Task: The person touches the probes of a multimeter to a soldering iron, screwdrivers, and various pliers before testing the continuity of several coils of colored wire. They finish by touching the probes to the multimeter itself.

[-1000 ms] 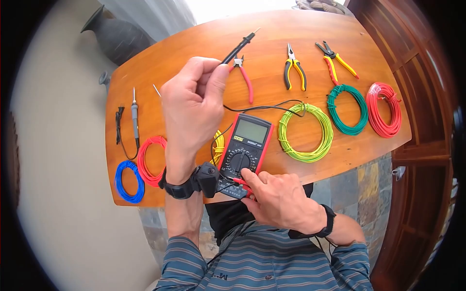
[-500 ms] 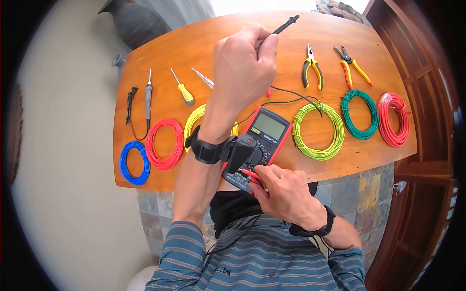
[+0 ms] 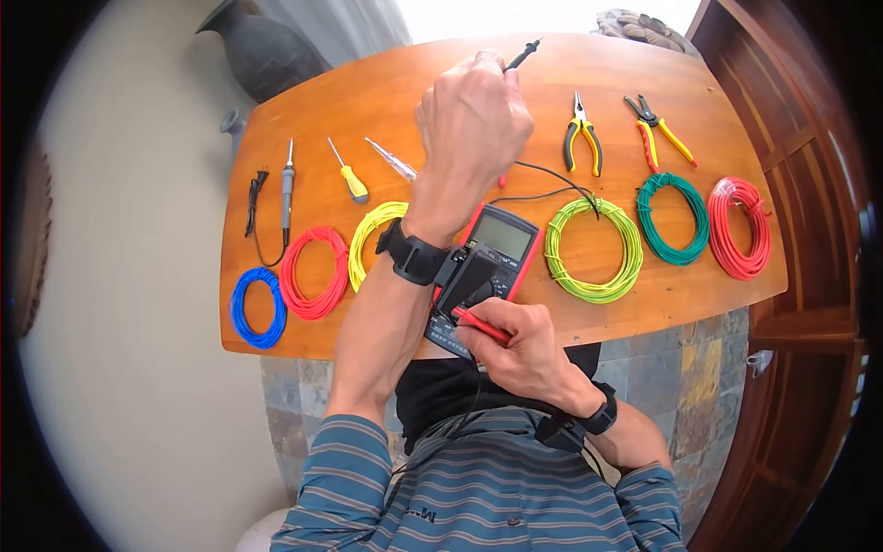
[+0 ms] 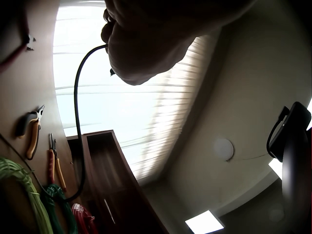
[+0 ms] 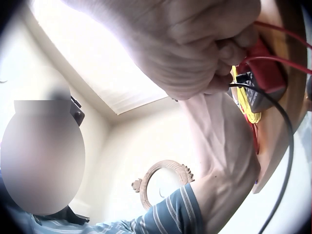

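Note:
My left hand [image 3: 478, 115] is raised over the far half of the table and grips a black test probe [image 3: 522, 55], its tip pointing away to the right. From that hand a black lead [image 4: 76, 92] hangs in a curve in the left wrist view. The red-edged multimeter [image 3: 508, 235] lies on the table below my left wrist, its dial partly covered by the wrist camera. Over the lower end of the meter, my right hand [image 3: 524, 350] holds a red test probe [image 3: 485, 327] between thumb and fingers. Red leads [image 5: 278, 59] run beside that hand.
Coils of blue [image 3: 241, 317], red [image 3: 292, 299], yellow [image 3: 363, 230], yellow-green [image 3: 559, 276] and green wire [image 3: 651, 235] line the near side. Behind them lie a soldering iron [image 3: 287, 198], a screwdriver [image 3: 353, 182], long-nose pliers [image 3: 572, 143] and wire strippers [image 3: 647, 138].
My left hand has moved right with the black probe, uncovering the screwdriver. The right hand's extended index finger has drawn back, and its fingers now wrap the red probe.

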Demonstrator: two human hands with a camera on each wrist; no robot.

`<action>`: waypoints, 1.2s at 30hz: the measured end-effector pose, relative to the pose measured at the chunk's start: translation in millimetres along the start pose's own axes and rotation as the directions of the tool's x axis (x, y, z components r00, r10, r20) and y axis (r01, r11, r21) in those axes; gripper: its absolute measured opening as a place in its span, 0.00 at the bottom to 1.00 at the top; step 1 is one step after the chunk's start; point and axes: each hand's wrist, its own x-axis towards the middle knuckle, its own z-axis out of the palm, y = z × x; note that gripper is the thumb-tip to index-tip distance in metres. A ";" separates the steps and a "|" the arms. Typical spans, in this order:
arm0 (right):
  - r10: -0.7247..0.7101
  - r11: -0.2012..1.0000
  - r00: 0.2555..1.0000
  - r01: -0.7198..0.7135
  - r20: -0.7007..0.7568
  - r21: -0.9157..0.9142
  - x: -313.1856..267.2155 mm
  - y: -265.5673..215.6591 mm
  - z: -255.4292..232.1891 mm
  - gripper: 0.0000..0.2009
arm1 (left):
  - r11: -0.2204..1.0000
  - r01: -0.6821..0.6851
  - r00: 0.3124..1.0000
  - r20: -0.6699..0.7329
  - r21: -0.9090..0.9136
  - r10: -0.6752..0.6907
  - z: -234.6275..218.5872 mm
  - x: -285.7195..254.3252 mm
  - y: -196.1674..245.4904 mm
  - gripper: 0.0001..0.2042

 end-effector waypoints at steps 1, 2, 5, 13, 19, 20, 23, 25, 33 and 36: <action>0.061 0.998 0.998 -0.061 0.017 0.026 0.2 0.4 -0.5 0.06 | 0.999 0.012 1.000 -0.022 0.032 -0.011 2.8 -0.1 -3.1 0.10; 0.056 0.998 0.998 -0.057 0.019 0.024 0.1 0.2 -1.4 0.06 | 0.998 0.024 0.999 -0.043 0.063 -0.021 6.0 -0.1 -5.9 0.10; -0.036 0.999 0.998 0.034 -0.043 -0.038 -2.5 3.5 -3.7 0.06 | 0.989 0.118 0.992 -0.047 0.085 -0.114 11.2 1.2 -14.9 0.11; -0.219 0.968 0.959 0.192 -0.177 -0.159 -14.9 8.0 -7.2 0.02 | 0.951 0.275 0.954 -0.086 -0.145 -0.289 3.6 13.8 -20.8 0.11; -0.163 0.985 0.960 0.145 -0.226 -0.090 -2.7 -6.1 -19.1 0.04 | 0.917 0.225 0.957 -0.103 -0.330 -0.272 -7.6 26.6 -7.9 0.11; -0.125 0.991 0.979 0.115 -0.164 -0.069 -6.5 -0.1 -18.6 0.05 | 0.922 0.179 0.965 -0.122 -0.344 -0.232 -11.5 30.6 -4.1 0.10; -0.128 0.989 0.989 0.122 -0.072 -0.080 -14.7 4.0 -9.3 0.06 | 0.865 0.219 0.948 -0.110 -0.452 -0.298 -20.4 42.6 6.2 0.11; -0.136 0.987 0.988 0.128 -0.078 -0.098 -16.5 10.6 -4.5 0.08 | 0.893 0.190 0.954 -0.137 -0.407 -0.266 -30.0 45.3 14.5 0.11; -0.103 0.989 0.994 0.099 -0.032 -0.106 -16.3 12.2 -6.8 0.11 | 0.958 -0.010 0.978 -0.204 -0.287 -0.051 -53.0 53.7 5.1 0.10; -0.096 0.991 0.995 0.093 -0.023 -0.099 -15.4 10.0 -8.6 0.11 | 0.981 -0.106 0.973 -0.221 -0.164 0.068 -81.8 58.4 6.9 0.09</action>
